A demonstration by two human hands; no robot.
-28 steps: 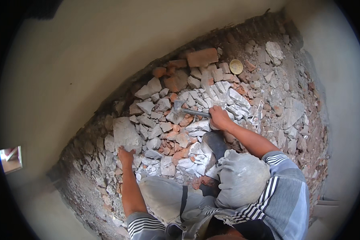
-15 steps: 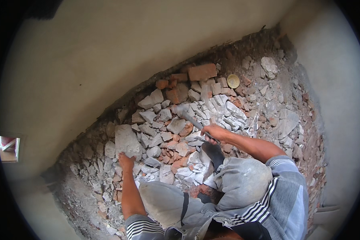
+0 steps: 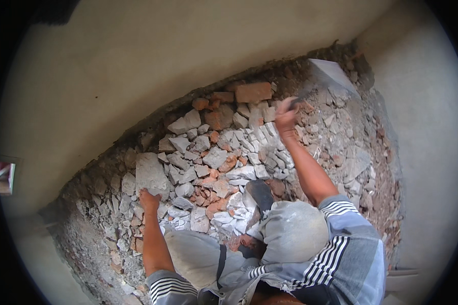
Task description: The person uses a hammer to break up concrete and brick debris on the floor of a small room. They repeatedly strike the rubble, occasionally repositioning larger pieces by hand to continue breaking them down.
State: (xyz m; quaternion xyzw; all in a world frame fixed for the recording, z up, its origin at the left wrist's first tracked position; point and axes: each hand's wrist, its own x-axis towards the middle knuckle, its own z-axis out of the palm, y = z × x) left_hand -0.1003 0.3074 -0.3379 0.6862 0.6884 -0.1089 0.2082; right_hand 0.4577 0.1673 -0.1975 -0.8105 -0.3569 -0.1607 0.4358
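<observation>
Forearm (image 3: pixel 306 163) outstretched, right grip (image 3: pixel 285 119) holds hammer (image 3: pixel 300 99) aloft

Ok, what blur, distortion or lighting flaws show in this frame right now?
Head view, blur: the bare right hand and dark-handled hammer are smeared, a pale streak beyond probably being its head; the bare left hand at the flat grey slab looks clearer. Head view, distortion: the beige plaster wall bows along its lower edge. Head view, lighting: soft, the wall darker toward its base.
</observation>
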